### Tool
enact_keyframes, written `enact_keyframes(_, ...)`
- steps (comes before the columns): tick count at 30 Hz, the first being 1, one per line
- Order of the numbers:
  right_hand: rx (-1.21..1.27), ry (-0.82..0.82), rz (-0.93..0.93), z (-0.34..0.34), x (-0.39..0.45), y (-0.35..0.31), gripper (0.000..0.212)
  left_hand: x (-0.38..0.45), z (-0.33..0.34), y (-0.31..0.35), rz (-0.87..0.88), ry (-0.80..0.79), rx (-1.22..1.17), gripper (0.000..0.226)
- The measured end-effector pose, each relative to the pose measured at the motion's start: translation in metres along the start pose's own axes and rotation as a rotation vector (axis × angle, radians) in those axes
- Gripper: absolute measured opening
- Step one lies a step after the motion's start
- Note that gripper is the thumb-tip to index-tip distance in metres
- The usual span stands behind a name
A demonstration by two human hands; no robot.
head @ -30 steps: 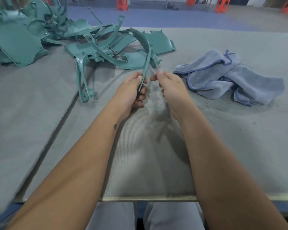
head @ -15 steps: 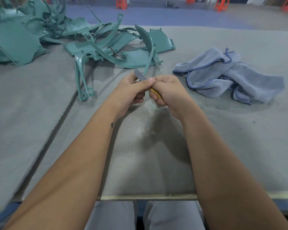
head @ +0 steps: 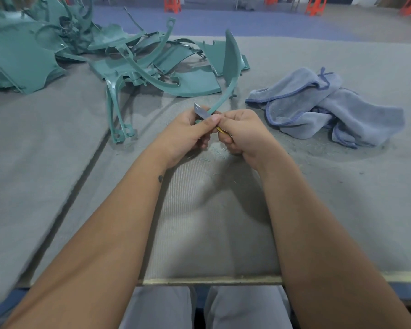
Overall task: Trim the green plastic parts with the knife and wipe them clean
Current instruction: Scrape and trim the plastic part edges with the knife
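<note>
A slim, curved green plastic part [head: 230,74] arcs up from the left hand [head: 188,131], which grips its lower end; the right hand [head: 242,134] clutches a knife [head: 201,111], flat grey blade against it. Fine shavings [head: 217,151] fleck the felted tabletop [head: 342,198]; a rumpled blue cloth [head: 318,108] lies right.

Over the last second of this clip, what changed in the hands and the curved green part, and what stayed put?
The knife blade came up across the curved green part, and the left hand and right hand closed together around it. Each kept its grip, left on the part, right on the knife. The blue cloth and pile of green parts stayed put.
</note>
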State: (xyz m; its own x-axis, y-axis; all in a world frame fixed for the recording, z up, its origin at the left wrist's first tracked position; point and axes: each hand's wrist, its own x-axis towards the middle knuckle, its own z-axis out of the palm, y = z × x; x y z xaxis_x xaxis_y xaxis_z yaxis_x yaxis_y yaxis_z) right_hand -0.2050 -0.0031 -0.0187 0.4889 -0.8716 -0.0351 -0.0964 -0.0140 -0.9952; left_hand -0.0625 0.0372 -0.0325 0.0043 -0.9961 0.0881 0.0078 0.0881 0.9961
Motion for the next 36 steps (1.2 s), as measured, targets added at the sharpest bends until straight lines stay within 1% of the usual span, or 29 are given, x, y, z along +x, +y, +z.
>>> enact_keyframes(3,0.02,0.01,0.005,0.002,0.002,0.003,0.033,0.001,0.001,-0.003,-0.008,0.047,0.153,0.018)
enact_keyframes(8,0.032,0.005,0.004,0.002,0.003,0.003,0.023,0.001,0.006,-0.006,0.033,0.095,0.259,0.027)
enact_keyframes(10,0.03,0.006,-0.002,0.002,0.003,0.003,0.023,0.0,0.007,-0.006,0.04,0.094,0.269,0.026)
enact_keyframes(12,0.022,0.013,-0.004,0.003,0.003,0.003,0.027,0.0,0.006,-0.006,0.06,0.098,0.315,0.022)
enact_keyframes(15,0.023,0.009,-0.011,0.003,0.004,0.004,0.03,-0.001,0.006,-0.006,0.1,0.11,0.386,0.024)
enact_keyframes(22,0.058,0.023,-0.051,0.004,0.005,0.007,0.027,0.001,0.009,-0.003,0.075,0.162,0.38,0.02)
enact_keyframes(25,0.099,0.052,-0.055,0.004,0.005,0.006,0.027,0.0,0.013,-0.001,0.108,0.194,0.387,0.023)
enact_keyframes(27,0.099,0.071,-0.043,0.003,0.005,0.005,0.026,0.0,0.012,-0.001,0.098,0.192,0.375,0.026)
enact_keyframes(30,0.119,0.122,-0.034,0.003,0.007,0.006,0.031,-0.001,0.01,0.0,0.084,0.199,0.38,0.045)
enact_keyframes(33,0.202,0.214,-0.031,0.003,0.009,0.007,0.035,-0.003,0.01,0.001,0.077,0.164,0.357,0.037)
enact_keyframes(36,0.319,0.299,-0.032,0.001,0.011,0.008,0.033,-0.005,0.011,0.002,0.067,0.143,0.311,0.038)
